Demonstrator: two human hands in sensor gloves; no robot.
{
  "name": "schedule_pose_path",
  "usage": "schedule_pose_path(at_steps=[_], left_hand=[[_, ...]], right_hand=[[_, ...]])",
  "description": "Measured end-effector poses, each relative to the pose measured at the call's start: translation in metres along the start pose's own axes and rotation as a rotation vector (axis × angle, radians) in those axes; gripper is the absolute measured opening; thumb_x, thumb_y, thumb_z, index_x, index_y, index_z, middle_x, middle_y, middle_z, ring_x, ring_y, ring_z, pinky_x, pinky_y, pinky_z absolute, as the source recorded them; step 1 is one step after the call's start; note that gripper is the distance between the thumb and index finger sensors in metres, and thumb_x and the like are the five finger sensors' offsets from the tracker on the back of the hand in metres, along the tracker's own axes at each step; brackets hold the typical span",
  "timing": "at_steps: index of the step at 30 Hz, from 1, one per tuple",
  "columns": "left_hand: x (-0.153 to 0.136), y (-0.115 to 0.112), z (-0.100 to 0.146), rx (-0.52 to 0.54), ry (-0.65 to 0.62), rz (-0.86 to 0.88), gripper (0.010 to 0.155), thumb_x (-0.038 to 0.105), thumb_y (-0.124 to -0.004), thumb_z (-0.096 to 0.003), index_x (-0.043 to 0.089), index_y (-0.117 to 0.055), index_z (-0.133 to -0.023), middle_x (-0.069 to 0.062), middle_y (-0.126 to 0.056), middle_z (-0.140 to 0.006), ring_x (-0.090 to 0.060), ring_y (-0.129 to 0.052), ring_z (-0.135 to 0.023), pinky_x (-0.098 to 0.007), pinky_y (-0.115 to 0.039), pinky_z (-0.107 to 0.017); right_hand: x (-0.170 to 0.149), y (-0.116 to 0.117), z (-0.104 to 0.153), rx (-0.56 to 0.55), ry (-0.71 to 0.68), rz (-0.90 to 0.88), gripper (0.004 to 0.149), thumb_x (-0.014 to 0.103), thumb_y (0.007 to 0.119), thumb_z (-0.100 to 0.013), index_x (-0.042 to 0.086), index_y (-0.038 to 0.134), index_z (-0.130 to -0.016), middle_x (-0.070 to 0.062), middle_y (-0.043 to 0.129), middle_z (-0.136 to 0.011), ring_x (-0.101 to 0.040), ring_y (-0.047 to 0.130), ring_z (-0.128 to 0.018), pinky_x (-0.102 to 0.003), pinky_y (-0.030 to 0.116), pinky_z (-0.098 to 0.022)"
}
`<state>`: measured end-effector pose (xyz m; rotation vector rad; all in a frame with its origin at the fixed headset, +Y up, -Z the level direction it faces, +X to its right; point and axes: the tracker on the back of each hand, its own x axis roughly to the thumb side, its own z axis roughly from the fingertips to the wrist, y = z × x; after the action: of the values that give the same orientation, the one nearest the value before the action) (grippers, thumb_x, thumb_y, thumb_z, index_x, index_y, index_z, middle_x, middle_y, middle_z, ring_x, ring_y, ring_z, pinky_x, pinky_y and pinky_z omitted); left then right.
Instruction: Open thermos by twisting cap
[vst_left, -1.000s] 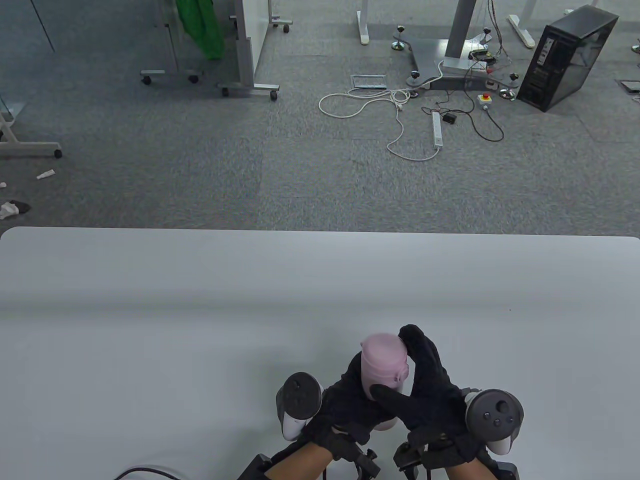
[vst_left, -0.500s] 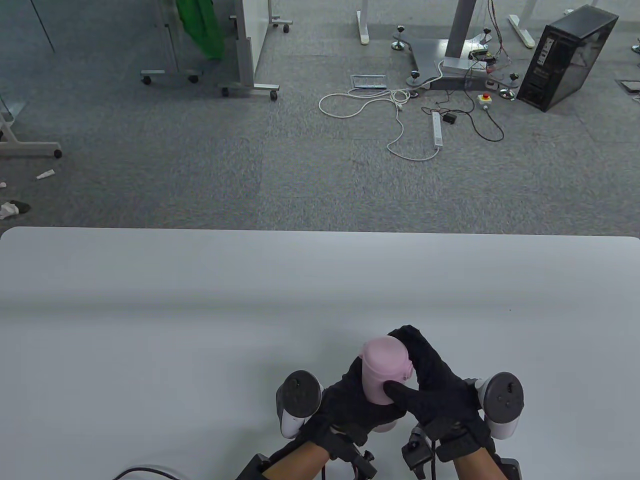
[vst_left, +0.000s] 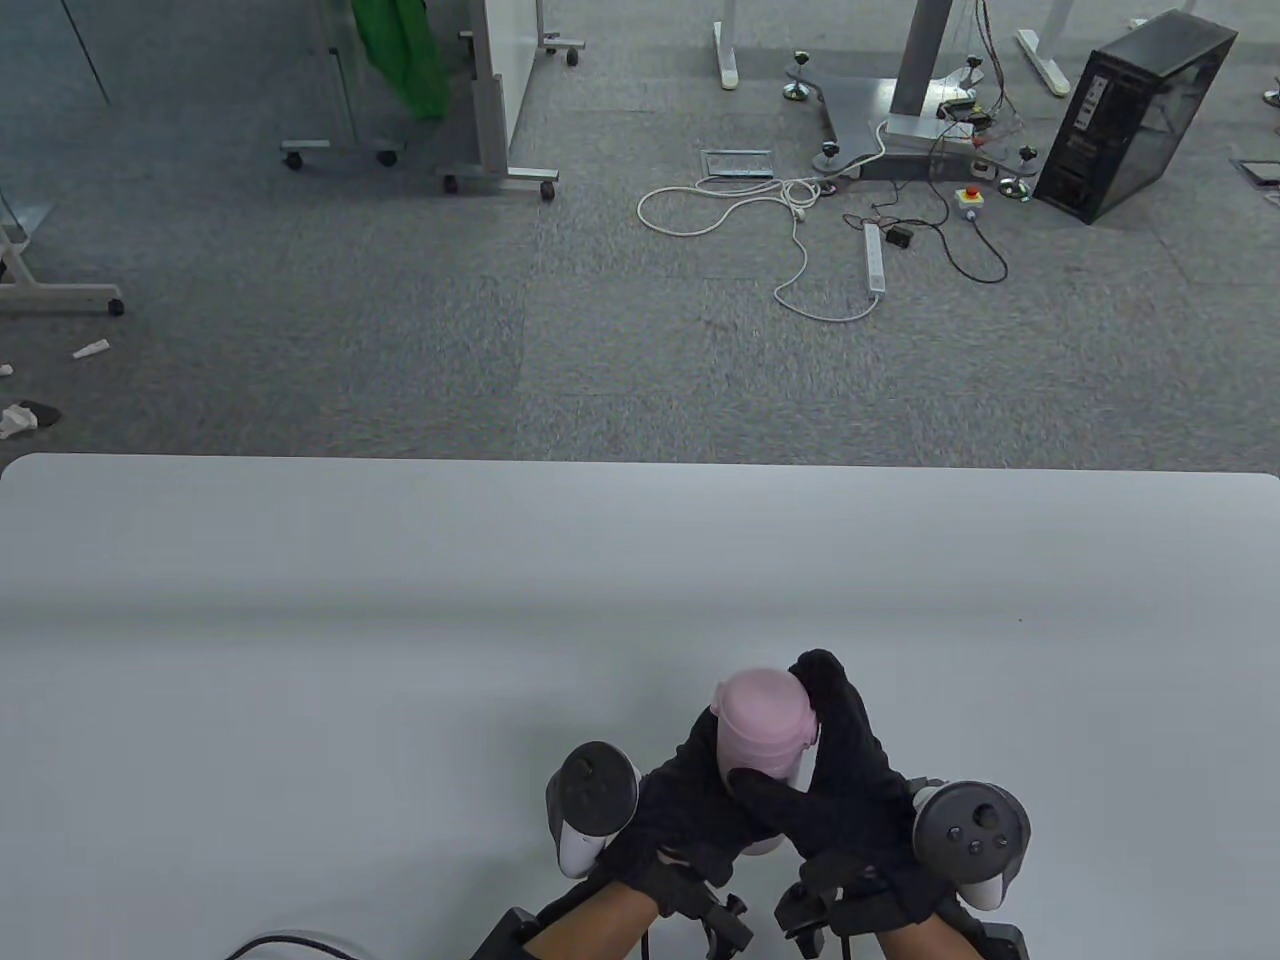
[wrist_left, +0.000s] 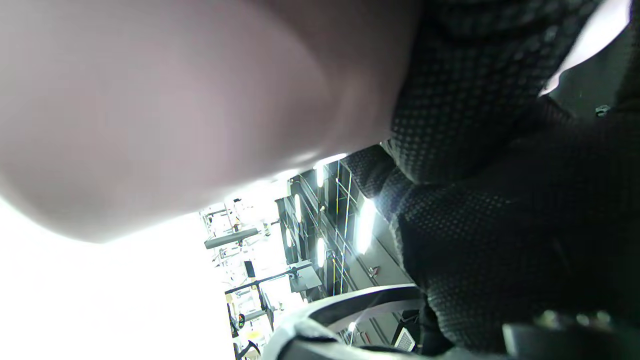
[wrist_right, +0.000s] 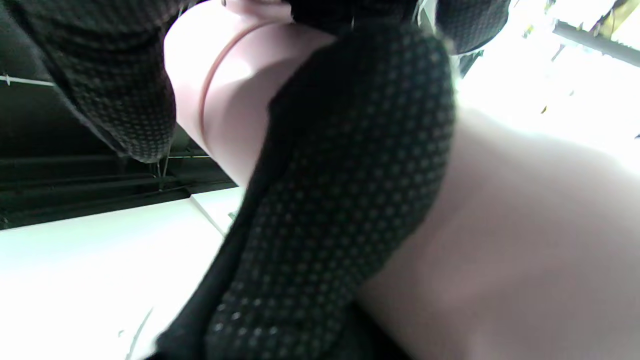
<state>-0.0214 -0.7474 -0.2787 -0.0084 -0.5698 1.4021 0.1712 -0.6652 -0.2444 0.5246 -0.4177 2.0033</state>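
— So, where is the pink thermos (vst_left: 760, 745) in the table view?

— At about six o'clock on the white table (vst_left: 400, 620), close to the near edge and upright between your two gloved hands. Its pink cap (vst_left: 763, 708) sits on top, with a small tab jutting from its rim towards three o'clock.

— And what is your left hand (vst_left: 690, 800) doing?

— You hold the body of the flask from nine o'clock; your fingers wrap its lower half, and the bottom of the flask is hidden behind your gloves. The left wrist view shows the same: pale pink wall filling the upper left, with dotted black glove fabric (wrist_left: 480, 240) pressed beside it.

— And your right hand (vst_left: 840, 780)?

— You grip the cap from three o'clock. Your fingers (vst_left: 830, 690) reach over its far side and your thumb (vst_left: 765, 790) lies across the near side, just below the cap. In the right wrist view a gloved finger (wrist_right: 340, 190) lies flat across the pink wall, and a thin seam ring (wrist_right: 210, 85) runs round the flask at upper left. Whether the cap is loosened there, the frames cannot tell you.

— The trackers?

— One rides the back of each hand: the left tracker (vst_left: 592, 805) at nine o'clock of the flask, the right tracker (vst_left: 970, 830) at about four o'clock.

— Anything else?

— A black cable (vst_left: 280, 943) curls at the near edge, at seven o'clock.
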Motion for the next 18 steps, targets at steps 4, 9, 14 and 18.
schedule_pose_path(at_steps=[4, 9, 14, 18], left_hand=[[0.003, 0.002, 0.0, -0.009, -0.009, -0.024, 0.113, 0.058, -0.099, -0.0168, 0.022, -0.04, -0.107, -0.016, -0.051, -0.111, -0.047, -0.059, -0.099, -0.062, -0.06, -0.066], [0.002, 0.001, -0.001, -0.033, -0.014, -0.002, 0.114, 0.057, -0.1, -0.0162, 0.022, -0.04, -0.107, -0.016, -0.051, -0.111, -0.047, -0.06, -0.099, -0.062, -0.061, -0.065], [0.002, -0.001, -0.002, -0.073, -0.015, -0.001, 0.113, 0.057, -0.1, -0.0161, 0.022, -0.041, -0.107, -0.016, -0.052, -0.111, -0.047, -0.061, -0.099, -0.063, -0.061, -0.066], [0.001, -0.001, -0.002, -0.069, -0.002, 0.016, 0.113, 0.056, -0.1, -0.0164, 0.022, -0.041, -0.107, -0.016, -0.051, -0.112, -0.047, -0.06, -0.1, -0.063, -0.061, -0.066]], right_hand=[[-0.001, -0.005, -0.001, -0.028, 0.0, -0.03, 0.103, 0.045, 0.101, -0.045, 0.008, 0.035, -0.115, -0.024, 0.064, -0.105, -0.05, 0.07, -0.091, -0.069, 0.052, -0.069], [-0.012, -0.008, -0.006, 0.057, -0.02, -0.2, 0.098, 0.037, 0.103, -0.045, 0.008, 0.039, -0.114, -0.027, 0.063, -0.107, -0.052, 0.069, -0.092, -0.072, 0.052, -0.068], [-0.024, -0.012, -0.01, 0.14, -0.023, -0.343, 0.098, 0.039, 0.103, -0.044, 0.009, 0.042, -0.115, -0.028, 0.063, -0.109, -0.054, 0.066, -0.094, -0.074, 0.05, -0.067], [-0.024, -0.01, -0.01, 0.169, -0.021, -0.353, 0.095, 0.036, 0.1, -0.047, 0.009, 0.039, -0.116, -0.03, 0.057, -0.111, -0.056, 0.061, -0.096, -0.074, 0.049, -0.067]])
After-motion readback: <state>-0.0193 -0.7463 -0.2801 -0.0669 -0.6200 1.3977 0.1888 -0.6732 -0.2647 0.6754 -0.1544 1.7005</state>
